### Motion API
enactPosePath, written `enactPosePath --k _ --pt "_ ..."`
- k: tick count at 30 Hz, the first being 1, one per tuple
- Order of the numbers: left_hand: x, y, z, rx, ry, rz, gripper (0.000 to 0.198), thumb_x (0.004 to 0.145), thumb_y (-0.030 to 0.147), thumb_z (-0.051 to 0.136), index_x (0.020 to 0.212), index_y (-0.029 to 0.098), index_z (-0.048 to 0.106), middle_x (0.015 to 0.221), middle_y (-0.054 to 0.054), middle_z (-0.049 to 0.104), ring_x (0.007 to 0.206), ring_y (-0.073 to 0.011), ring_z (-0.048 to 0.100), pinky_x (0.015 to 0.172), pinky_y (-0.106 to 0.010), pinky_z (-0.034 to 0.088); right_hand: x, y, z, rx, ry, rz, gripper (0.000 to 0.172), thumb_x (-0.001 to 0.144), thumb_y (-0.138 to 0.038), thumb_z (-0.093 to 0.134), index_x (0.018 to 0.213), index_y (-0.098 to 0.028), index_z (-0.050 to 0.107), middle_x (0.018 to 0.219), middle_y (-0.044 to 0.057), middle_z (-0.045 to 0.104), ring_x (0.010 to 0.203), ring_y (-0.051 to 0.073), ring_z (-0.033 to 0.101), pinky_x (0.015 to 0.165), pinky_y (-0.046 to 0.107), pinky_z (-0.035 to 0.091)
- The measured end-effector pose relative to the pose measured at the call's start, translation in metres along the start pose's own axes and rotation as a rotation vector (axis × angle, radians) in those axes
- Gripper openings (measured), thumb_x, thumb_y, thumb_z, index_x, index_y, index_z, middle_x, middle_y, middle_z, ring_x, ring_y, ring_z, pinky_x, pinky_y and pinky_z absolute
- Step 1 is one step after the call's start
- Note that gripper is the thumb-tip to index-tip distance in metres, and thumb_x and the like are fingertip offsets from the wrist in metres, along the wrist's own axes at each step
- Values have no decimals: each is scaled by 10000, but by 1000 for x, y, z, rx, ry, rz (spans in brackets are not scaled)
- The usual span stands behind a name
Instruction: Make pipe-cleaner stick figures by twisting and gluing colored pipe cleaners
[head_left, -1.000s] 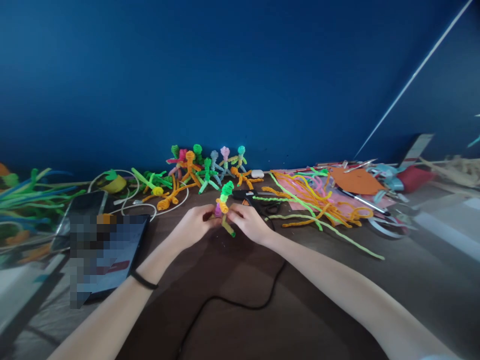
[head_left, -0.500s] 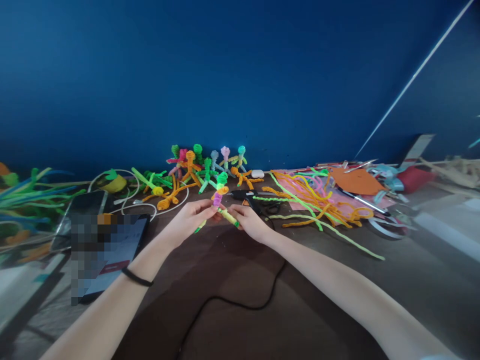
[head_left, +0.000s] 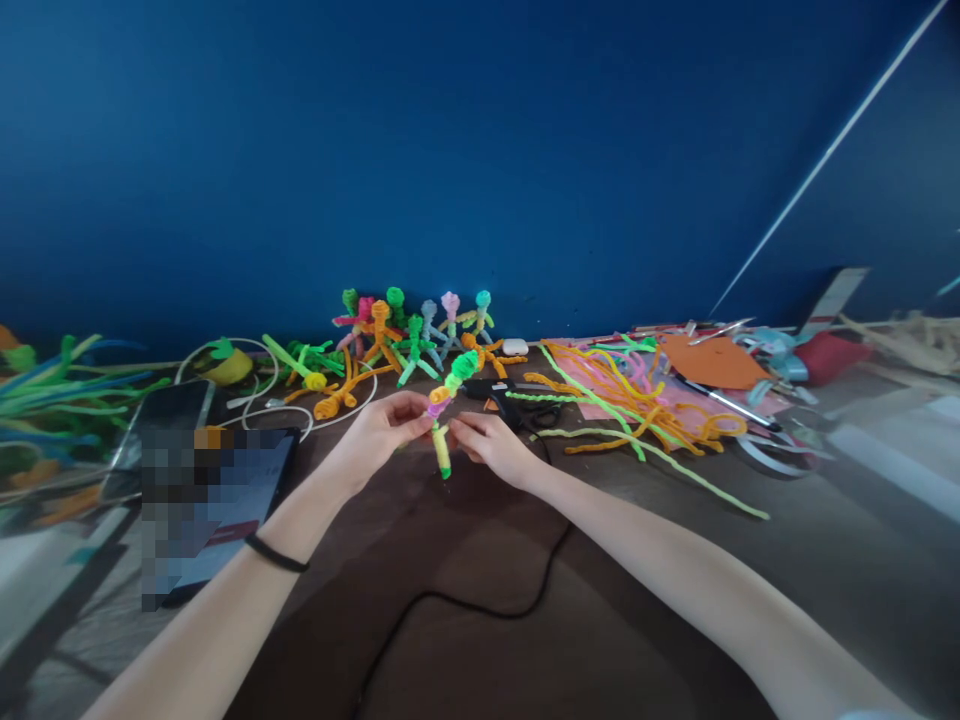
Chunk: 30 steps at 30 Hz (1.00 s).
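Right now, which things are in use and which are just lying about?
In use: figure, pinched between left hand and right hand.
Lying about: finished figures, glue gun, loose pipe cleaners, tablet, phone, orange paper.

Between the left hand (head_left: pixel 381 432) and right hand (head_left: pixel 491 447), the pipe-cleaner figure (head_left: pixel 442 405) has turned: head tilts right, leg hangs down.

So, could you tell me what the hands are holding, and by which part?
The left hand and right hand pinch a pipe-cleaner figure at its middle, under the green head.
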<state>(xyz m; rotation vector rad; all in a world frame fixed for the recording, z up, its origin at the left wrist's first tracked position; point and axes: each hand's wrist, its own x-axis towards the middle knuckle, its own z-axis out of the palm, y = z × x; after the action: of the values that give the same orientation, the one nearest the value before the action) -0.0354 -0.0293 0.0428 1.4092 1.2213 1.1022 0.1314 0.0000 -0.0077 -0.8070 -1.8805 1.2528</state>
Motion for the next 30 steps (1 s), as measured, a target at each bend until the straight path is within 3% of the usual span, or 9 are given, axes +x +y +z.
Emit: enactPosePath --k 7,12,17,20,23,30 --pt "-3 -3 9 -130 -8 16 184 607 277 714 720 162 625 652 12 605 619 -99 538 599 -209 429 0 3 7 149 -29 66 339 802 -476 445 680 -160 467 517 -68 328 431 48 279 422 193 243" --pt "-2 -9 14 -274 61 10 190 615 275 708 752 163 638 697 3 618 616 -85 524 575 -196 409 -6 -1 12 -80 17 -2 387 867 -449 316 647 -157 443 542 -40 392 497 65 334 483 200 276" --pt "-4 -7 23 -441 46 -71 205 583 256 715 727 140 626 651 -2 586 554 -79 507 533 -206 408 -10 -6 17 -281 59 -55 260 878 -305 328 735 -163 493 650 3 503 576 98 431 562 215 320" --pt "-7 -3 30 -496 131 -58 226 562 254 718 720 147 598 633 16 567 543 -75 506 530 -201 410 -13 -12 22 -427 7 -38 196 866 -299 362 786 -177 492 637 15 497 562 118 440 547 228 298" --pt "-9 -3 33 -382 234 -13 219 592 272 691 741 157 579 634 27 561 546 -80 507 533 -203 405 -18 -20 27 -544 -62 -24 178 848 -335 403 789 -180 467 608 8 449 522 113 387 509 232 250" --pt "-6 -10 20 315 343 187 173 692 319 594 774 168 595 739 -16 621 666 -142 565 631 -250 434 -21 -24 29 -462 -102 21 295 849 -425 389 671 -190 386 570 -13 406 502 96 378 500 229 246"
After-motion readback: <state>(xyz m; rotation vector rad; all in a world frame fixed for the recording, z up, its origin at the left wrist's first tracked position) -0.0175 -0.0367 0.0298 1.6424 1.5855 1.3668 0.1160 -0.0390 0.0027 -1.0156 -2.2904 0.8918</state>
